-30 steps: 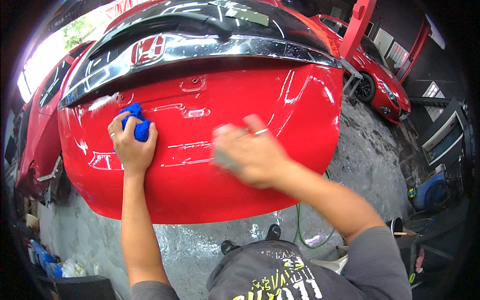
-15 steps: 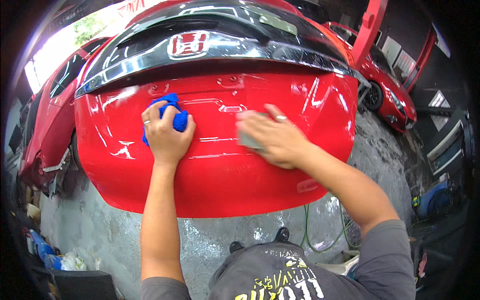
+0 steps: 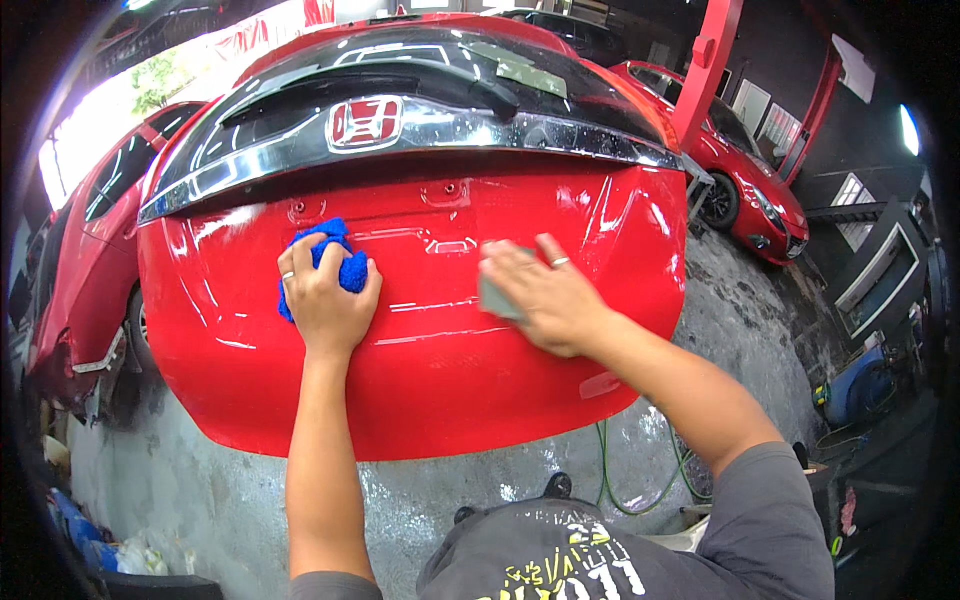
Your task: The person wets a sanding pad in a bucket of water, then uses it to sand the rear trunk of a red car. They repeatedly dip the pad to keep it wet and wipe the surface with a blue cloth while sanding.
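Observation:
The glossy red tailgate [image 3: 430, 390] of a car fills the middle of the head view, under a chrome strip with an emblem. My left hand [image 3: 330, 300] is closed on a crumpled blue microfiber cloth [image 3: 352, 270] and rests it against the panel's left part. Right of the panel's centre, my right hand [image 3: 545, 300] lies nearly flat over a thin grey-green sheet, apparently sandpaper [image 3: 497, 298], pressing it to the paint. Its thumb is apart and the fingertips are slightly blurred. Most of the sheet is hidden under the palm.
A dark red car [image 3: 85, 270] stands close at the left, and another red car [image 3: 755, 190] behind at the right. A red post [image 3: 705, 75] rises beside the tailgate. On the wet grey floor [image 3: 250, 500] lies a green hose [image 3: 640, 508]. Blue equipment [image 3: 855, 385] sits far right.
The view has tilted up and shifted slightly, so the tailgate sits lower and further left. My right hand still presses the sheet near the same spot; the left hand keeps the cloth in place.

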